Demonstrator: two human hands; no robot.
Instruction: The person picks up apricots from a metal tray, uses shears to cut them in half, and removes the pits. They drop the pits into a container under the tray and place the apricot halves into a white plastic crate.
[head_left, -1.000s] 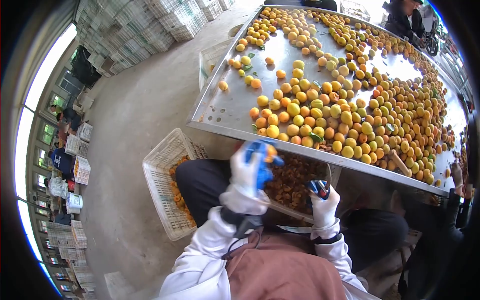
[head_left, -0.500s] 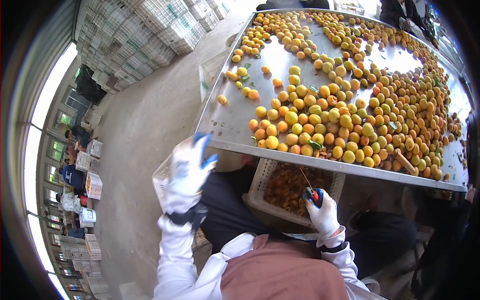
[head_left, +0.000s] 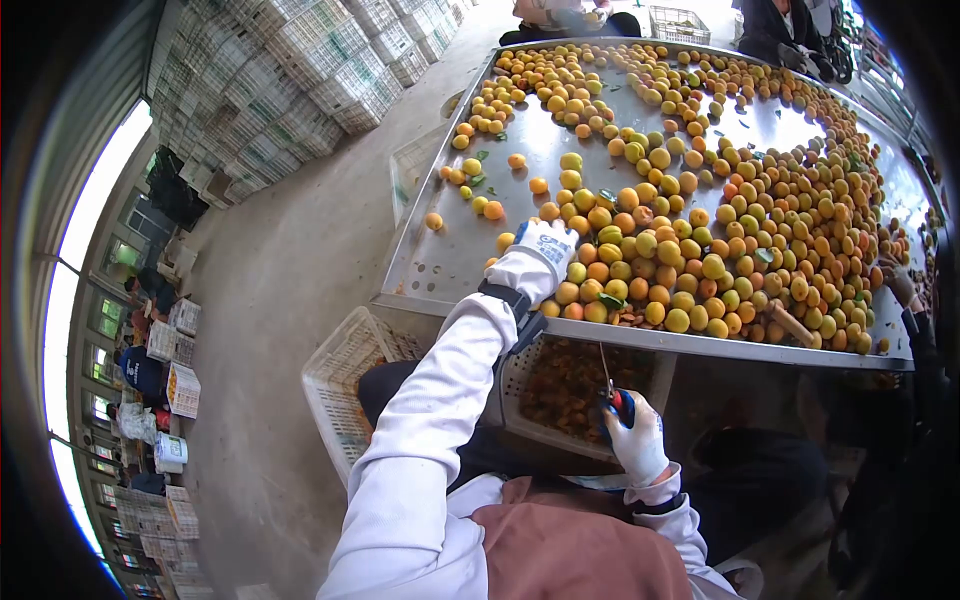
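Observation:
My left hand [head_left: 546, 243], in a white glove with blue print, reaches over the near edge of the metal table [head_left: 420, 262] into the loose apricots [head_left: 640, 235]. Its fingers point down among the fruit and their tips are hidden. My right hand [head_left: 638, 440], in a white and blue glove, is closed around the red and dark handle of a thin-bladed tool [head_left: 607, 375], blade pointing up toward the table. Below the table edge, in front of that hand, a white crate [head_left: 512, 385] holds orange-brown fruit pieces.
Another white crate [head_left: 335, 375] with some fruit stands left of my knee. A wooden stick [head_left: 790, 322] lies among the apricots. Co-workers sit at the far side, and a gloved hand [head_left: 900, 285] rests at the right edge. Stacked crates [head_left: 270, 90] rise at the back left.
My left hand has moved right and up, from beside the table's left corner, fingers spread, onto the apricots. My right hand still holds the tool, slightly lower.

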